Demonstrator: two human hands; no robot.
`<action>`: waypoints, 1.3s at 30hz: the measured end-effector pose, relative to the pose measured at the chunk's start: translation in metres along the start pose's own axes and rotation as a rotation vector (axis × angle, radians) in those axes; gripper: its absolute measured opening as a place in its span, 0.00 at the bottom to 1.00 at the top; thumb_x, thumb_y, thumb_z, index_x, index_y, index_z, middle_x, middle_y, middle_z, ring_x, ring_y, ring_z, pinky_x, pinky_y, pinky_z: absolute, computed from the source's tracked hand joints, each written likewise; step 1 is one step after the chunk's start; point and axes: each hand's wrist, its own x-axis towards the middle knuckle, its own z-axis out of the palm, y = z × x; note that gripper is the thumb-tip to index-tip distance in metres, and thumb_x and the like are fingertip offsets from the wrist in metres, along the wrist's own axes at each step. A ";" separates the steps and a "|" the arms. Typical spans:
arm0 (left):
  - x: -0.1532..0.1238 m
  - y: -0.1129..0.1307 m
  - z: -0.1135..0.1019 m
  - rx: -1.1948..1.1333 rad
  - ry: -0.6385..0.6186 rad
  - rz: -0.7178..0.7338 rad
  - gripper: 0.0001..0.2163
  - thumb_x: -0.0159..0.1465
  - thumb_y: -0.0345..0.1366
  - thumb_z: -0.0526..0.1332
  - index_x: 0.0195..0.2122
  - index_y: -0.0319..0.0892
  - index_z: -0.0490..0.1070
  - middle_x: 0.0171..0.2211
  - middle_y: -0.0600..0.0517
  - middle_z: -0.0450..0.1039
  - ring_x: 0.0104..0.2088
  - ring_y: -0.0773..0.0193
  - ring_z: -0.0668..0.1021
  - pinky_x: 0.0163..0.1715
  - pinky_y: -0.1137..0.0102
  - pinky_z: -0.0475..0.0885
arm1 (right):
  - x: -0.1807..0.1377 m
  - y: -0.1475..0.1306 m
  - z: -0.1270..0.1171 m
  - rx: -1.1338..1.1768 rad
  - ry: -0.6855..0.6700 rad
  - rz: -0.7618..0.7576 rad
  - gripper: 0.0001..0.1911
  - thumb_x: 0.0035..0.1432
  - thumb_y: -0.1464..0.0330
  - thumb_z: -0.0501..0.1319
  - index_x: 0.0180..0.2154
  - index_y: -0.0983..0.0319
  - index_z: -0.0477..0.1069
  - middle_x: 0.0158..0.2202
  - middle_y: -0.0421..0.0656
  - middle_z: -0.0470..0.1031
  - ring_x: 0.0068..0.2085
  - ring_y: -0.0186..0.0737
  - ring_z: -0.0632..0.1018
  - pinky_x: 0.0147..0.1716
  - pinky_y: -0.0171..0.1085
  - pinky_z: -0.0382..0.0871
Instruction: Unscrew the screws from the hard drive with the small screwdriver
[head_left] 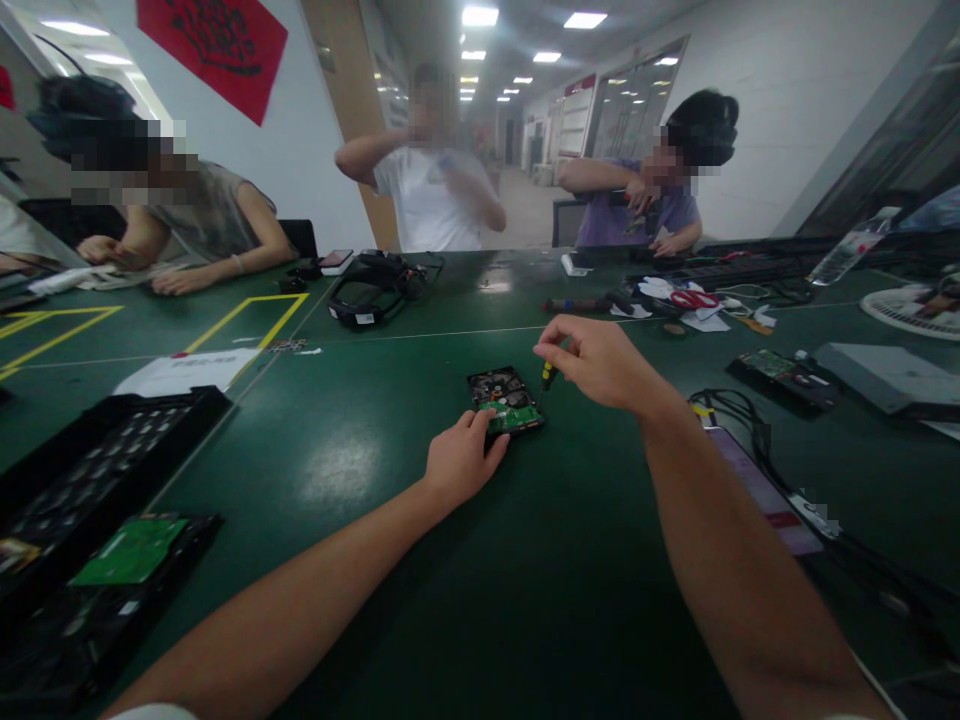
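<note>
A hard drive (497, 387) with a green circuit board on its near part lies flat on the green table in front of me. My left hand (466, 458) holds it at the near left corner, fingers on the board and thumb along the near edge. Pinched in my right hand (592, 358) is a small yellow and black screwdriver (548, 376). It points down, its tip close to the drive's right edge; I cannot tell whether the tip touches a screw.
Further drives (142, 550) lie left, beside a black tray (97, 470) of small parts. To the right are a drive (784, 380), a grey box (892, 375), a phone (757, 480) and cables. A headset (367, 290) lies farther back. Several people sit or stand across the table.
</note>
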 end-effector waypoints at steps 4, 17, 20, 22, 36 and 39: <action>-0.001 0.000 -0.001 0.003 0.004 0.008 0.23 0.77 0.51 0.55 0.66 0.46 0.67 0.55 0.45 0.77 0.46 0.54 0.84 0.39 0.64 0.75 | 0.000 0.001 0.001 0.065 -0.042 0.047 0.12 0.71 0.62 0.59 0.39 0.60 0.77 0.26 0.40 0.78 0.30 0.39 0.79 0.34 0.37 0.67; 0.000 0.001 -0.001 0.004 -0.014 -0.011 0.23 0.76 0.51 0.56 0.67 0.47 0.68 0.55 0.44 0.76 0.47 0.53 0.83 0.42 0.64 0.76 | -0.001 0.002 -0.003 0.027 -0.022 -0.026 0.08 0.68 0.65 0.62 0.41 0.59 0.80 0.35 0.43 0.83 0.35 0.41 0.80 0.38 0.39 0.70; 0.000 0.001 -0.001 0.004 -0.020 -0.016 0.23 0.77 0.51 0.56 0.67 0.47 0.67 0.55 0.44 0.76 0.47 0.53 0.83 0.41 0.64 0.76 | -0.001 0.001 -0.004 -0.015 0.022 -0.036 0.06 0.66 0.65 0.64 0.37 0.60 0.79 0.35 0.44 0.83 0.37 0.42 0.80 0.39 0.39 0.69; 0.000 0.001 -0.001 0.005 -0.014 -0.015 0.23 0.77 0.51 0.56 0.67 0.47 0.67 0.55 0.44 0.76 0.47 0.53 0.83 0.41 0.64 0.76 | -0.001 0.000 -0.003 -0.023 0.037 -0.026 0.05 0.65 0.65 0.65 0.36 0.60 0.78 0.34 0.44 0.82 0.37 0.43 0.80 0.39 0.39 0.69; 0.000 0.001 -0.001 0.001 -0.023 -0.021 0.23 0.76 0.51 0.56 0.67 0.47 0.67 0.56 0.44 0.76 0.47 0.53 0.83 0.41 0.63 0.76 | -0.002 -0.003 -0.004 -0.012 -0.022 -0.049 0.08 0.68 0.64 0.62 0.39 0.59 0.78 0.31 0.41 0.80 0.34 0.41 0.78 0.37 0.38 0.65; 0.000 0.001 -0.002 -0.003 -0.022 -0.015 0.22 0.77 0.51 0.55 0.66 0.46 0.67 0.56 0.44 0.77 0.48 0.53 0.83 0.42 0.64 0.76 | -0.002 -0.001 -0.003 0.031 -0.043 -0.012 0.09 0.69 0.65 0.60 0.42 0.60 0.78 0.30 0.41 0.80 0.34 0.41 0.79 0.38 0.38 0.67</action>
